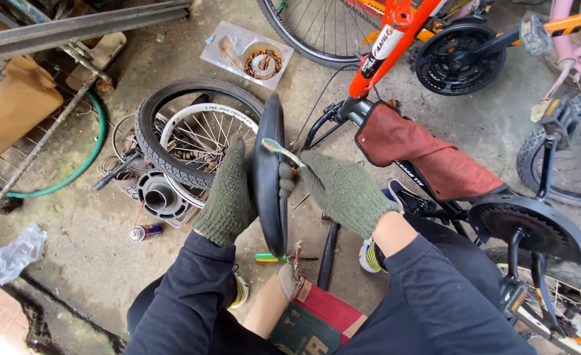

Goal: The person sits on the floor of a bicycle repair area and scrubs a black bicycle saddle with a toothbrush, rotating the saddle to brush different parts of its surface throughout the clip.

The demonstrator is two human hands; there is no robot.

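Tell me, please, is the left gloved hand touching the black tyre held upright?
Touching: the head view shows the left hand in its green glove pressed flat against the side of the black tyre, with no gap visible.

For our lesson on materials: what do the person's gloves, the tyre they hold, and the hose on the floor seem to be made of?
Gloves, seen on the left hand and right hand: knitted yarn, probably cotton, dull green, with visible ribbing. Tyre: matt black rubber, by its smooth dark surface. Hose: likely plastic or rubber, with a slight green sheen.
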